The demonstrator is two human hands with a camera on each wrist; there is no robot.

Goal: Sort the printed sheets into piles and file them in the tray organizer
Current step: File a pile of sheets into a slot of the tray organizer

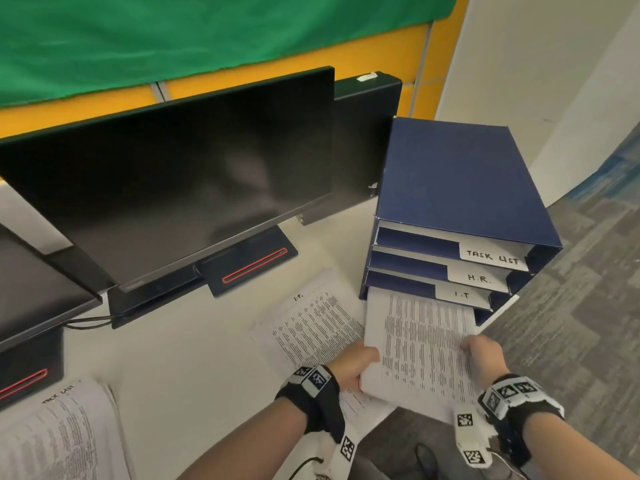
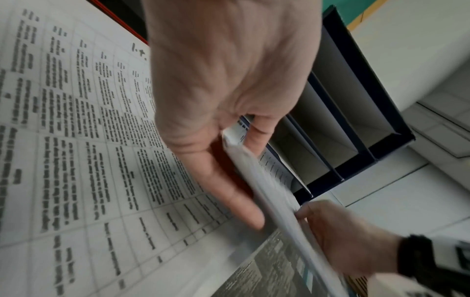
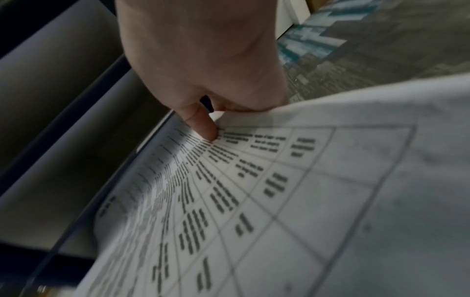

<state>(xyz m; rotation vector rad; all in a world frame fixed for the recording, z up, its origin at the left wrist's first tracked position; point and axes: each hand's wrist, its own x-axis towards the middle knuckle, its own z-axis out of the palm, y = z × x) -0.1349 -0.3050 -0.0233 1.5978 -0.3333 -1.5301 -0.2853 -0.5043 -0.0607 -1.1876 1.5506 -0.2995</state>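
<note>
A blue tray organizer (image 1: 457,181) stands at the desk's right end, its shelves labelled TASK LIST, H.R. and I.T. A stack of printed sheets (image 1: 419,344) has its far end inside the lowest, I.T. shelf. My left hand (image 1: 356,367) grips the stack's left edge, thumb on top. My right hand (image 1: 483,355) pinches the right edge. In the left wrist view the stack (image 2: 267,191) shows edge-on between the thumb and the fingers under it. In the right wrist view the thumb presses the top sheet (image 3: 254,191).
Another printed sheet marked I.T. (image 1: 311,323) lies on the desk left of the stack. A Task List pile (image 1: 59,434) sits at the lower left. Two dark monitors (image 1: 180,174) stand behind. The desk edge and carpet (image 1: 571,306) lie to the right.
</note>
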